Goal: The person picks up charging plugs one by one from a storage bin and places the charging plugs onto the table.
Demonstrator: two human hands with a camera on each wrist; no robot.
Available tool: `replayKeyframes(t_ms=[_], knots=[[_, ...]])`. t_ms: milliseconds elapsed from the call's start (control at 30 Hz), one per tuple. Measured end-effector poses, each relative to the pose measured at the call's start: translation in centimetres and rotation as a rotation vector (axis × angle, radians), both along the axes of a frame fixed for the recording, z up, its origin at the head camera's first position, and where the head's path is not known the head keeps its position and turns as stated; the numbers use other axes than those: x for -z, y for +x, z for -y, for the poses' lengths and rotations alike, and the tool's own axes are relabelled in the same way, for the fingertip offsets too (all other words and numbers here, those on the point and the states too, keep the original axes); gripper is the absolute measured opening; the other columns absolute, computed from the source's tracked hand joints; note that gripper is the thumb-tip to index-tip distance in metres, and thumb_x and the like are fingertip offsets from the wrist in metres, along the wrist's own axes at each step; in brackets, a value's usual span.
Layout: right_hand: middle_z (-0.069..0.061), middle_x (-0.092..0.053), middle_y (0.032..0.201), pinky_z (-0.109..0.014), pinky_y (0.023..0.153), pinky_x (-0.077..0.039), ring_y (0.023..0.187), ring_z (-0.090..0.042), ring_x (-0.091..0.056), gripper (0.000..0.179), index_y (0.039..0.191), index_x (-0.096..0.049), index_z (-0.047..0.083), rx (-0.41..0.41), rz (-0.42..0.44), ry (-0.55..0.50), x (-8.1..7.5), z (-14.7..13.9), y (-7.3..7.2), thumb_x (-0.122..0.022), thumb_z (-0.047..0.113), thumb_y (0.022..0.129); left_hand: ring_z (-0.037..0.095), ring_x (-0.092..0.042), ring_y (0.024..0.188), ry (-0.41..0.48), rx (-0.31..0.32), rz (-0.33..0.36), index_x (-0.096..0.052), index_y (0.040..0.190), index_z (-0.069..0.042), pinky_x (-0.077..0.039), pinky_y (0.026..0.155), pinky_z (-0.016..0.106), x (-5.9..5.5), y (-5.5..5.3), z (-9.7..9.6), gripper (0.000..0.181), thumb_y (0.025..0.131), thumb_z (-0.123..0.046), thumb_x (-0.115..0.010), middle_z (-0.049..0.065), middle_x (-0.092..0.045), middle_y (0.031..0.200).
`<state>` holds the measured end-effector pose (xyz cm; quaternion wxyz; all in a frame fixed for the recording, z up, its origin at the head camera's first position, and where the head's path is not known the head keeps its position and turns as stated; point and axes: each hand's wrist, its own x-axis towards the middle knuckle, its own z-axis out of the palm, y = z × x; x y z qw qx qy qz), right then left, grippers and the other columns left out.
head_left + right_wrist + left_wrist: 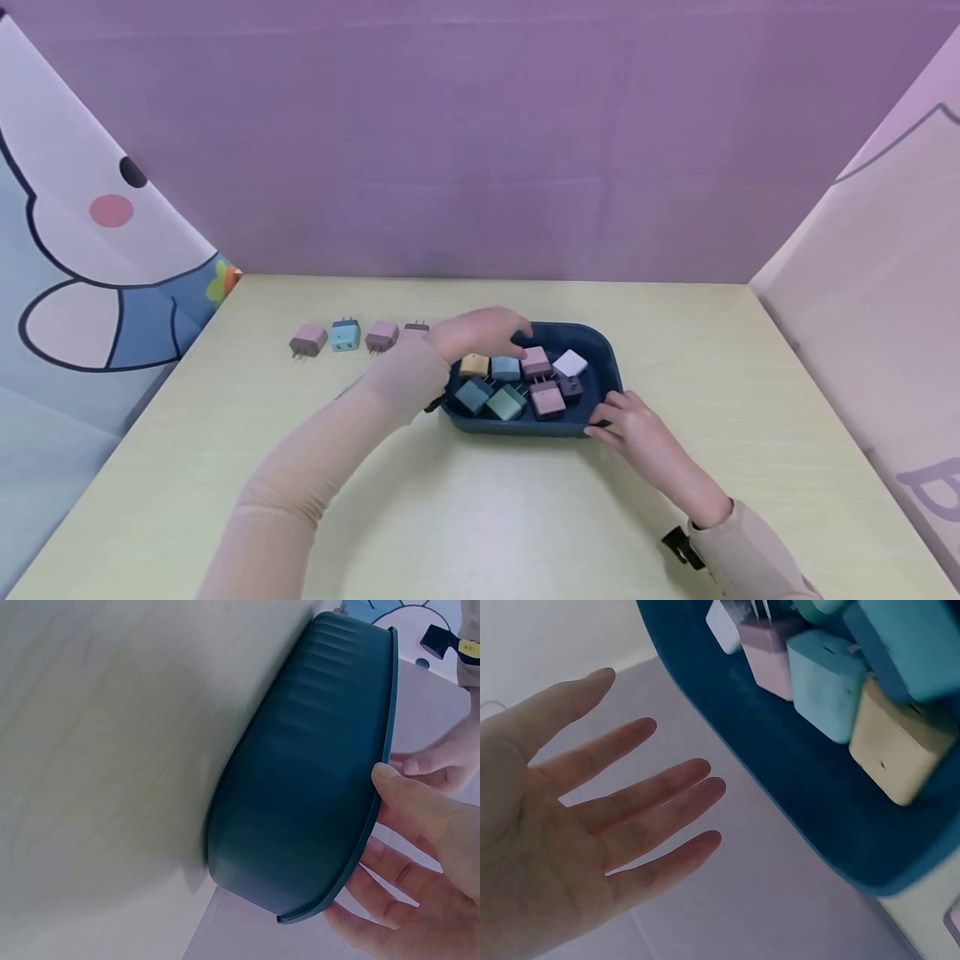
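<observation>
A dark blue plastic tray [517, 428] holds several charger plugs, among them a yellow one [474, 365], a green one [507, 403], a white one [570, 364] and a pink one [547, 398]. Over the tray's far left side hovers my left hand [483, 332]. In the left wrist view its fingers are spread and nothing lies in the palm. My right hand [645, 433] grips the tray's near right corner. The right wrist view puts the thumb [386, 774] on the rim, with the other fingers around the tray's end.
Left of the tray, a row of chargers stands on the pale wooden table [510, 517]: a pink one [309, 340], a blue one [345, 335], another pink one [382, 335] and one partly behind my left arm. A purple backdrop [480, 150] rises behind; printed cloths flank both sides.
</observation>
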<state>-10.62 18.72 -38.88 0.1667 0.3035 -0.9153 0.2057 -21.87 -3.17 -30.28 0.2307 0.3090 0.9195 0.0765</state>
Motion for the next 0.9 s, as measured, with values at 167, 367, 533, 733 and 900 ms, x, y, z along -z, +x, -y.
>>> replayKeyframes(t_ms=[167,367,533,733,900], knots=[[0.003,-0.048,0.069,-0.023,0.055,-0.039,0.066,-0.009,-0.039,0.011,0.071,-0.064,0.008,0.007,0.0,0.003,0.0,0.0,0.0,-0.074,0.007,0.067,0.016,-0.042,0.118,-0.009,0.008,0.028,-0.047,0.128,-0.013,-0.035,0.096,0.031,-0.2,0.4,-1.7,0.042,0.089,-0.027,-0.053,0.002,-0.044,0.132],[0.004,-0.047,0.069,-0.023,0.055,-0.039,0.066,-0.009,-0.039,0.011,0.072,-0.064,0.008,0.007,0.007,0.004,0.0,0.0,0.1,-0.074,0.007,0.067,0.014,-0.045,0.114,-0.012,0.044,0.054,-0.046,0.128,-0.014,-0.038,0.092,0.028,0.1,0.8,-3.2,0.041,0.09,-0.025,-0.051,0.001,-0.044,0.132],[0.004,-0.047,0.069,-0.022,0.055,-0.038,0.066,-0.009,-0.038,0.011,0.071,-0.064,0.008,-0.004,-0.009,-0.001,0.0,-0.1,0.0,-0.074,0.007,0.066,0.014,-0.044,0.115,-0.014,0.052,0.054,-0.046,0.128,-0.012,-0.038,0.092,0.028,0.6,0.8,-4.3,0.041,0.089,-0.023,-0.053,0.001,-0.043,0.132],[0.004,-0.047,0.069,-0.022,0.055,-0.038,0.065,-0.008,-0.038,0.012,0.071,-0.064,0.008,-0.016,-0.03,-0.007,0.0,-0.1,0.0,-0.075,0.006,0.066,0.013,-0.044,0.114,-0.04,0.044,0.042,-0.048,0.127,-0.014,-0.038,0.092,0.029,1.7,0.1,-5.6,0.04,0.088,-0.025,-0.054,-0.001,-0.044,0.131],[0.005,-0.046,0.069,-0.021,0.053,-0.038,0.065,-0.008,-0.038,0.013,0.071,-0.064,0.008,-0.021,-0.038,-0.008,0.1,-0.2,-0.1,-0.075,0.006,0.065,0.013,-0.046,0.111,-0.029,0.032,0.057,-0.049,0.126,-0.013,-0.04,0.088,0.027,2.3,-0.4,-6.4,0.038,0.09,-0.024,-0.052,0.0,-0.046,0.129]])
